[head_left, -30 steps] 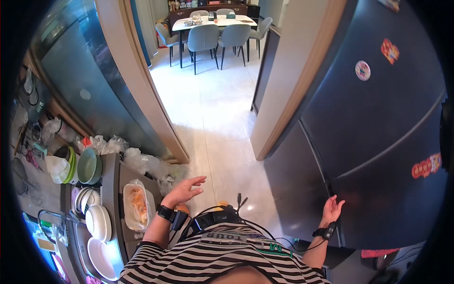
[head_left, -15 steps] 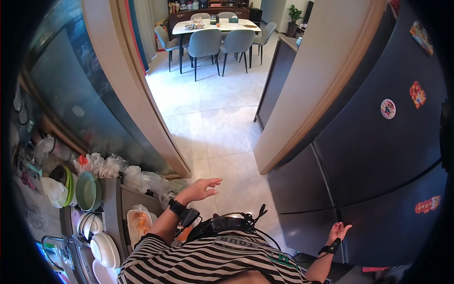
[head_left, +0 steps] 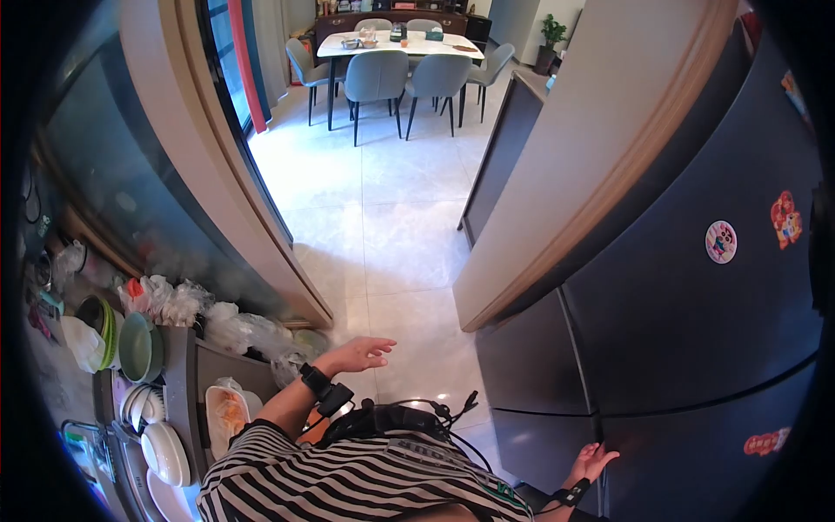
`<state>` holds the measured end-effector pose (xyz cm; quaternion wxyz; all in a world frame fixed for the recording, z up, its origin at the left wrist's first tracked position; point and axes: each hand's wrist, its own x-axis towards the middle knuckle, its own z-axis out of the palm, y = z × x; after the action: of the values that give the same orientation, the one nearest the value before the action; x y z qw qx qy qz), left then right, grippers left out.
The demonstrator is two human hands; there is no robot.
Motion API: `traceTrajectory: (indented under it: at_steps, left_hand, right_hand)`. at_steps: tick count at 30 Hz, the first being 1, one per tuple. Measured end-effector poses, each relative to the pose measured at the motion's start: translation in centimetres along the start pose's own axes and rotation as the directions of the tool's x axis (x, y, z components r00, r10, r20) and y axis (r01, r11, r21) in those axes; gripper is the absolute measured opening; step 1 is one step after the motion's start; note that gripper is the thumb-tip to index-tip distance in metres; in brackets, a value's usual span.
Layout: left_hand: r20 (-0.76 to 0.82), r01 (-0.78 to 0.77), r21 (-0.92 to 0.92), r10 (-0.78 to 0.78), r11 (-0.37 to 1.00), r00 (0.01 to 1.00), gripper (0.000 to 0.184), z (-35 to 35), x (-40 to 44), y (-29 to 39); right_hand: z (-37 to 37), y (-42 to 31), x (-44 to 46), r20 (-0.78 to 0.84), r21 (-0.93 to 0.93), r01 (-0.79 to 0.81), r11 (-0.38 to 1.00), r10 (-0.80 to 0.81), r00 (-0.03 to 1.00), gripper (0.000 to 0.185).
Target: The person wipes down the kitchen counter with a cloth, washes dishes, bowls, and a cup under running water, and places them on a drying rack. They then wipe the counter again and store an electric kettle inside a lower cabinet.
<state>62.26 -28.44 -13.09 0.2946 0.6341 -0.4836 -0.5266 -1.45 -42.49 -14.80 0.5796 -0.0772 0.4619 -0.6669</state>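
Note:
My left hand (head_left: 360, 353) is held out in front of my body over the pale floor, its fingers apart and holding nothing. A black device is strapped to that wrist. Low on the right, my right hand (head_left: 593, 465) is beside the dark fridge (head_left: 696, 348), close to the gap between its lower doors, with the thumb apart from the curled fingers. Nothing shows in it; whether it touches the fridge is unclear. A white container (head_left: 228, 418) with orange food stands on the counter left of my left forearm.
Green bowl (head_left: 142, 347), white bowls (head_left: 165, 454) and plastic bags (head_left: 248, 335) line the left counter. Ahead, a doorway with a wooden frame (head_left: 217, 174) opens onto a white dining table (head_left: 391, 42) with grey chairs (head_left: 376, 76). A dark panel (head_left: 504, 161) stands beyond the right frame.
The doorway frames have drawn nearer, and more of the curtain and window shows at left. Both hands stay extended; the right has shifted down along the fridge in view.

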Motion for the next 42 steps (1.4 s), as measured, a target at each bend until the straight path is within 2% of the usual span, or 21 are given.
traceTrajectory:
  at_steps: [1, 5, 7, 8, 11, 12, 14, 15, 16, 17, 18, 19, 20, 21, 27, 32, 36, 37, 39, 40, 42]
  left_hand:
    - [0.016, 0.029, -0.022, -0.028, 0.999, 0.999, 0.051, 0.0, 0.3, 0.0]
    - [0.016, 0.085, 0.067, -0.087, 0.994, 0.996, 0.050, 0.4, 1.8, 3.9]
    - [-0.014, 0.062, 0.043, -0.061, 0.997, 0.998, 0.050, -0.2, 2.5, 3.9]
    - [-0.001, 0.047, 0.032, -0.047, 0.998, 0.999, 0.050, -0.8, 2.9, 4.2]
    - [-0.014, 0.082, 0.104, -0.082, 0.991, 0.997, 0.052, -2.4, 3.5, 4.8]
    - [0.043, 0.008, 0.127, -0.014, 0.992, 0.999, 0.052, -2.6, 4.4, 4.6]
    - [0.017, -0.100, 0.148, 0.099, 0.984, 0.995, 0.052, -1.1, 4.2, 3.9]
    - [0.041, -0.170, 0.181, 0.165, 0.969, 0.985, 0.052, -0.5, 5.1, 3.7]
    - [0.059, -0.148, 0.238, 0.138, 0.960, 0.989, 0.051, 0.5, 4.9, 5.3]
    - [0.056, -0.135, 0.233, 0.126, 0.963, 0.990, 0.052, 2.0, 5.6, 4.4]
    - [0.021, -0.218, 0.255, 0.220, 0.942, 0.975, 0.052, 2.8, 6.2, 4.5]
    - [0.020, -0.154, 0.281, 0.155, 0.947, 0.988, 0.051, 3.3, 6.6, 6.0]
    - [-0.019, -0.157, 0.252, 0.167, 0.955, 0.986, 0.051, 3.7, 7.1, 6.3]
    - [-0.096, -0.057, 0.201, 0.078, 0.978, 0.992, 0.052, 3.6, 5.8, 8.1]
    - [-0.427, 0.166, 0.059, -0.125, 0.984, 0.895, 0.054, 5.4, -0.2, 5.7]
    - [-0.655, 0.384, -0.132, -0.371, 0.914, 0.658, 0.055, 9.4, -9.3, 4.2]
    - [-0.790, 0.408, -0.293, -0.459, 0.865, 0.406, 0.050, 13.0, -17.3, 4.5]
    - [-0.824, 0.494, -0.284, -0.472, 0.822, 0.312, 0.047, 13.2, -18.8, 5.8]
    - [-0.863, 0.476, -0.417, -0.502, 0.774, 0.059, 0.043, 14.4, -23.4, 4.6]
    - [-0.886, 0.486, -0.410, -0.464, 0.772, -0.012, 0.041, 14.6, -25.9, 4.4]
    - [-0.841, 0.460, -0.541, -0.461, 0.704, -0.283, 0.039, 16.0, -30.2, 3.7]
  right_hand:
    - [0.2, 0.2, -1.1, 0.063, 0.002, -0.037, 0.999, 0.037, 0.997, 0.068]
    - [2.2, 0.3, -1.5, 0.027, 0.060, -0.033, 0.998, 0.032, 0.999, 0.063]
    - [3.5, 0.6, -1.5, 0.102, 0.120, -0.037, 0.992, 0.025, 0.994, 0.062]
    - [3.4, 1.3, -1.1, 0.215, 0.160, -0.091, 0.983, 0.055, 0.975, 0.063]
    - [6.1, 4.2, -2.6, 0.183, 0.205, -0.100, 0.974, 0.062, 0.981, 0.056]
    - [6.6, 4.2, -4.9, 0.138, 0.176, -0.094, 0.980, 0.070, 0.988, 0.052]
    - [5.7, 2.8, -4.2, 0.287, 0.200, -0.178, 0.963, 0.116, 0.951, 0.049]
    - [4.7, 1.9, -5.6, 0.216, 0.142, -0.174, 0.974, 0.141, 0.966, 0.047]
    - [2.7, 1.1, -4.5, 0.332, 0.090, -0.265, 0.960, 0.222, 0.917, 0.047]
    - [1.2, 0.5, -4.1, 0.303, 0.031, -0.315, 0.949, 0.291, 0.907, 0.046]
    - [-4.2, 0.8, 0.4, 0.526, 0.144, -0.524, 0.840, 0.383, 0.759, 0.044]
    - [-4.1, 0.7, 0.7, 0.476, 0.041, -0.532, 0.846, 0.452, 0.755, 0.043]
    - [-2.8, 1.0, 1.3, 0.374, -0.097, -0.529, 0.843, 0.524, 0.765, 0.042]
    - [-0.4, 1.5, 1.8, 0.271, -0.237, -0.534, 0.811, 0.583, 0.766, 0.041]
    - [8.9, 5.5, 9.1, 0.062, -0.637, -0.598, 0.487, 0.806, 0.589, 0.035]
    - [15.8, 9.9, 14.2, -0.075, -0.830, -0.528, 0.178, 0.903, 0.423, 0.031]
    - [19.5, 13.4, 16.5, -0.202, -0.890, -0.455, -0.029, 0.920, 0.336, 0.028]
    - [20.3, 14.0, 16.8, -0.229, -0.899, -0.433, -0.068, 0.916, 0.330, 0.027]
    - [21.4, 15.2, 18.0, -0.286, -0.906, -0.397, -0.148, 0.904, 0.318, 0.026]
    - [21.8, 15.3, 19.1, -0.307, -0.904, -0.390, -0.175, 0.900, 0.308, 0.025]
    - [19.9, 18.6, 26.1, -0.380, -0.878, -0.376, -0.296, 0.909, 0.170, 0.026]
